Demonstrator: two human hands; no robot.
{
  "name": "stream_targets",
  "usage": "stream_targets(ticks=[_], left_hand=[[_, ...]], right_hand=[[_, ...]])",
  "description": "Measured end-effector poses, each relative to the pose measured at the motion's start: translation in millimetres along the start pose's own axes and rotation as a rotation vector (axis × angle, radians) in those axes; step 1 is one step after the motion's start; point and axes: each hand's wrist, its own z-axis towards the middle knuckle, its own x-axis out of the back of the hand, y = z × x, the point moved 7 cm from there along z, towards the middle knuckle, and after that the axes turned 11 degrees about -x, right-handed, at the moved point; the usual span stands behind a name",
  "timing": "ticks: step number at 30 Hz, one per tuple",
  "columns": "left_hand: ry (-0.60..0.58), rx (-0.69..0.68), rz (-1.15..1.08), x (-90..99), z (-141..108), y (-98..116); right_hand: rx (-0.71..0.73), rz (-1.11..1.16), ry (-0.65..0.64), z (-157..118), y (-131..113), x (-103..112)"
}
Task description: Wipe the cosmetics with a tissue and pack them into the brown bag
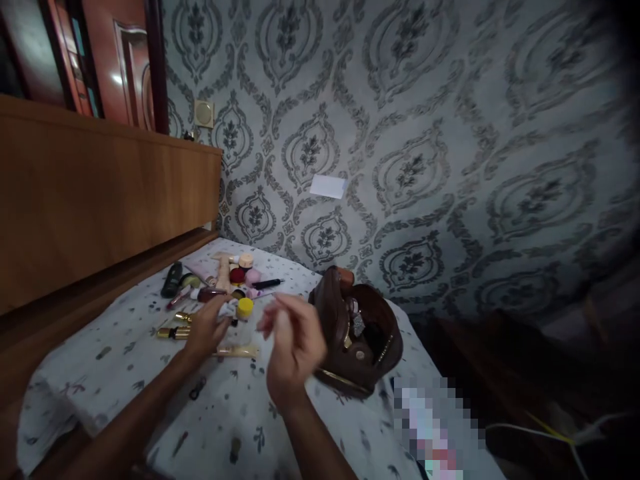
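Observation:
My left hand [204, 328] is low over the patterned cloth, its fingers closed around a small whitish thing [229, 309] whose kind I cannot make out. Just right of that hand is a small jar with a yellow lid [245, 307]. Gold-and-black cosmetic tubes [173, 333] lie to its left, and a pale flat tube [239, 351] lies below. My right hand [296, 341], slightly blurred, hovers between the cosmetics and a brown bag [327, 327]. Its fingers are loosely curled and apart, with nothing visible in them. The bag gapes wide, with several small items inside.
Behind the hands lie a dark green bottle [173, 279], a red round item [237, 276], a black pen-like stick [269, 284] and a cream-lidded jar [245, 261]. A wooden panel [110, 193] borders the left, patterned wallpaper [410, 160] the back. White cables [530, 429] hang at right.

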Motion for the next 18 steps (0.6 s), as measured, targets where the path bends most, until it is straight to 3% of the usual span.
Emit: stream_targets(ticks=[2, 4, 7, 10, 13, 18], left_hand=[[0.008, 0.105, -0.037, 13.3, 20, -17], [-0.011, 0.211, -0.092, 24.1, 47, -39], [-0.024, 0.246, -0.111, 36.5, 94, -77], [-0.049, 0.328, -0.146, 37.0, 124, -124], [-0.071, 0.391, -0.171, 32.3, 134, -164], [-0.193, 0.368, -0.144, 9.7, 142, -200]], right_hand=[[-0.221, 0.070, -0.111, 12, 48, -31], [-0.387, 0.020, -0.176, 12, 97, -47], [-0.364, -0.176, -0.086, 3, 146, -40], [-0.304, -0.358, -0.148, -10, 171, -38], [-0.328, -0.449, -0.241, -14, 183, -40], [-0.328, -0.462, -0.304, -11, 186, -47]])
